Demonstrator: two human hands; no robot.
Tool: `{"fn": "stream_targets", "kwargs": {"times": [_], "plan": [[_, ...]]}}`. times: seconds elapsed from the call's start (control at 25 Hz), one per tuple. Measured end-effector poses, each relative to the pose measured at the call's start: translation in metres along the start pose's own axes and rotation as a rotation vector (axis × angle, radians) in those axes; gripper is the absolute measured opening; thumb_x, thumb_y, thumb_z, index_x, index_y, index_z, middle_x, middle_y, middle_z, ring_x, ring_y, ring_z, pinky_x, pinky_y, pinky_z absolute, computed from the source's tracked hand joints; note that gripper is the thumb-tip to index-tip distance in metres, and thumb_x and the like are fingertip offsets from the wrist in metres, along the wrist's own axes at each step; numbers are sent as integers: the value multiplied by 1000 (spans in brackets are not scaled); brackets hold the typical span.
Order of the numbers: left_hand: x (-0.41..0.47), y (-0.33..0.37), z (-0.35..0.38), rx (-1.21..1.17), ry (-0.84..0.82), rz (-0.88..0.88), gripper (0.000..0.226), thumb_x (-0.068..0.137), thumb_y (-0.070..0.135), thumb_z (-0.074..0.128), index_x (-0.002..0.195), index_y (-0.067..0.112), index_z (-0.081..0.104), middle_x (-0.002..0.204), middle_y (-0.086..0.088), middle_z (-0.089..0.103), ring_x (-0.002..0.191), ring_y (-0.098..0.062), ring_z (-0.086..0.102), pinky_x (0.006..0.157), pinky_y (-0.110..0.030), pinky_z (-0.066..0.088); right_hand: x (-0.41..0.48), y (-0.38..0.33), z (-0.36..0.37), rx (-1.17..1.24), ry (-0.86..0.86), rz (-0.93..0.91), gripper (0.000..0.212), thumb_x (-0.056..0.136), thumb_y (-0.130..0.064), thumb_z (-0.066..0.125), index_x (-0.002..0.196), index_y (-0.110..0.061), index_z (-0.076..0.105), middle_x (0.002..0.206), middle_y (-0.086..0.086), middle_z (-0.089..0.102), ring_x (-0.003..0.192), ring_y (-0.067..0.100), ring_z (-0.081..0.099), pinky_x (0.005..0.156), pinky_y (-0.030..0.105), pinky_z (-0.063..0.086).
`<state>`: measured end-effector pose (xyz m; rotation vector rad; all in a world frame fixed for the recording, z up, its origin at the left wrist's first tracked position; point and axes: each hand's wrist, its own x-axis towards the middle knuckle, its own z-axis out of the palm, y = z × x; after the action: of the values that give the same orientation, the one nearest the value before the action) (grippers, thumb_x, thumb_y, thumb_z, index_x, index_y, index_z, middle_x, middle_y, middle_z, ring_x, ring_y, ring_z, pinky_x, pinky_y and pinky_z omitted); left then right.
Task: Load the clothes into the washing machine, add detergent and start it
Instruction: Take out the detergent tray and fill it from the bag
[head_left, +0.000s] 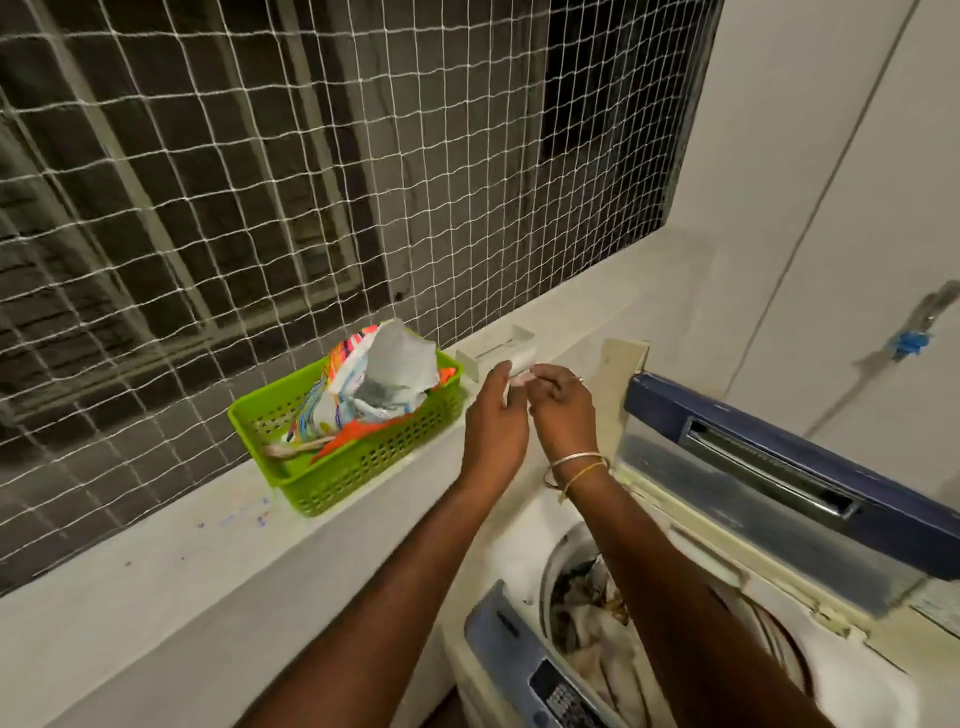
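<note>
Clothes (597, 618) heaped in the drum of the top-loading washing machine (519, 566), bottom right, lid (789, 483) swung up and standing open behind the drum. Both hands raised together over the ledge (171, 561), just past the machine's back corner. Left hand (496, 415) and right hand (563, 410) pinched from either side on a small white packet (519, 366), fingertips closed onto it, blurred, contents not readable. Bangles (576, 467) on the right wrist. Green basket (358, 441) just left of the hands, near the ledge's front edge, holding an opened detergent pouch (384, 374). Small white tray (496, 348) behind the hands against the netted window (260, 182). Bare ledge surface left of the basket; open gap between forearms above the drum rim.
</note>
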<state>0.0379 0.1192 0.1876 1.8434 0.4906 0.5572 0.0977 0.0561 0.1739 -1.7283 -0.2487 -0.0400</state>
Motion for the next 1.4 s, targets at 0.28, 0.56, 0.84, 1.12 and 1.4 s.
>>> {"fn": "stream_targets", "kwargs": {"times": [0.28,0.56,0.84,1.12,1.4], "plan": [[-4,47,-66,85,96,218,24,97,32,54,106,22,73,95,8,72,92,-11,66,81,-27,49,-47,-53,11,128,-69,-186,21,84,-25,57,100,-22,71,94,-8,73,86,10,68,83,41,57],[29,67,-156,-108,95,336,22,94,39,57,91,27,76,89,2,77,91,-17,72,82,-38,56,-39,-99,47,-282,-171,-512,9,85,-29,71,91,-24,76,87,-5,74,74,15,66,73,34,54],[66,34,-193,-166,-51,289,28,103,27,51,100,17,76,98,2,77,97,-12,71,88,-35,55,-42,-110,69,-1054,-328,-626,37,83,-57,61,103,-30,75,97,1,72,105,23,57,73,32,43],[89,17,-199,-143,-225,297,34,103,43,46,103,27,76,95,8,77,92,-13,73,84,-34,55,-44,-116,86,-1359,-357,-633,23,86,-37,60,88,-16,72,89,8,69,92,33,59,64,32,31],[92,17,-190,-147,-266,343,35,103,41,45,100,26,76,91,15,76,87,1,69,77,-20,50,-38,-97,86,-1238,-161,-707,13,79,-34,64,69,-26,68,59,-1,61,63,23,60,49,29,36]]}}
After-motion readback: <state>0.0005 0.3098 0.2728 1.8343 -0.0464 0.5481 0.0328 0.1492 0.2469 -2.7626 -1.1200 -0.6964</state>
